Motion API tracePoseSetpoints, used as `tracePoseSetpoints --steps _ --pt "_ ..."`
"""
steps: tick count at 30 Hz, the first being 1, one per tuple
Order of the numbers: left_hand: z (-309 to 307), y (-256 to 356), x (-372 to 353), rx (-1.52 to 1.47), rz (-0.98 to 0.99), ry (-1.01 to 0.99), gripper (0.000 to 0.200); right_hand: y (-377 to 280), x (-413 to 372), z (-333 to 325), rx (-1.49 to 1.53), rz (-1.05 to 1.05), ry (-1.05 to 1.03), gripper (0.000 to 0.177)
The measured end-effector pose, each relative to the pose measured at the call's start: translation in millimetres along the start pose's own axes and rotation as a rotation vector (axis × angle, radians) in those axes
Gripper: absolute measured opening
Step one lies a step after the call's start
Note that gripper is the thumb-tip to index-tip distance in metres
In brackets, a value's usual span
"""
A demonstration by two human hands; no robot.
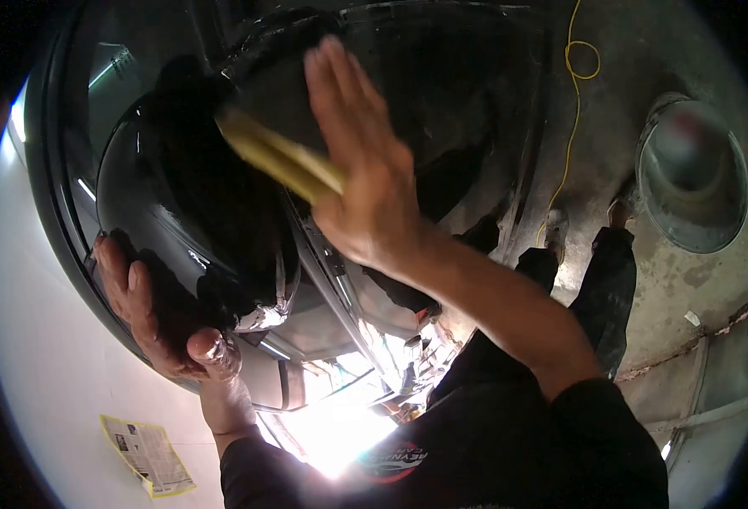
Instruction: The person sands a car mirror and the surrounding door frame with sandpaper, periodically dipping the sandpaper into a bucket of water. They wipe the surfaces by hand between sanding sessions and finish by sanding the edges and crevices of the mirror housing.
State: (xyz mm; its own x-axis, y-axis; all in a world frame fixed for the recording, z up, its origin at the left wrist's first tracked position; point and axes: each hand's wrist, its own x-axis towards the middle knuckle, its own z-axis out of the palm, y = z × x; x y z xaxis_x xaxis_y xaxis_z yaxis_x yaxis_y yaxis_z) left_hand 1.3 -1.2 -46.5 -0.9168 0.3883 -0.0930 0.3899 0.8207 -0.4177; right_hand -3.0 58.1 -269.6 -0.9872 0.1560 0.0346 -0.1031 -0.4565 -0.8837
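A glossy black rounded car part (179,204), resembling a mirror housing, fills the left of the view. My left hand (166,318) rests against its lower left edge, fingers spread and thumb apart; its contact with the part is partly hidden. Over the dark car body, my right hand (361,165) pinches a yellow folded sheet or pad (285,161) between thumb and palm, its fingers stretched away from me. The yellow thing sticks out to the left above the black part and is blurred by motion.
A yellow cord (576,110) runs across the concrete floor at the right, near my feet. Beyond it stands a round bucket (694,187) with liquid in it. A yellow-edged newspaper sheet (147,454) is on the white surface at lower left. Bright light glares at bottom centre.
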Motion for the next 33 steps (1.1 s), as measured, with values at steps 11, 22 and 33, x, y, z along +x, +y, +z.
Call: tracePoseSetpoints --steps 11,22,33 --pt "-3 3 0 0.022 -0.033 -0.017 0.079 14 27 -3 -0.07 -0.085 -0.049 0.088" --pt "-1 0 -1 0.027 -0.023 -0.002 0.079 28 41 -21 0.478 0.262 0.03 0.028" --pt "2 -1 -3 -0.024 -0.036 -0.005 0.082 7 -5 3 0.023 -0.117 -0.02 0.076"
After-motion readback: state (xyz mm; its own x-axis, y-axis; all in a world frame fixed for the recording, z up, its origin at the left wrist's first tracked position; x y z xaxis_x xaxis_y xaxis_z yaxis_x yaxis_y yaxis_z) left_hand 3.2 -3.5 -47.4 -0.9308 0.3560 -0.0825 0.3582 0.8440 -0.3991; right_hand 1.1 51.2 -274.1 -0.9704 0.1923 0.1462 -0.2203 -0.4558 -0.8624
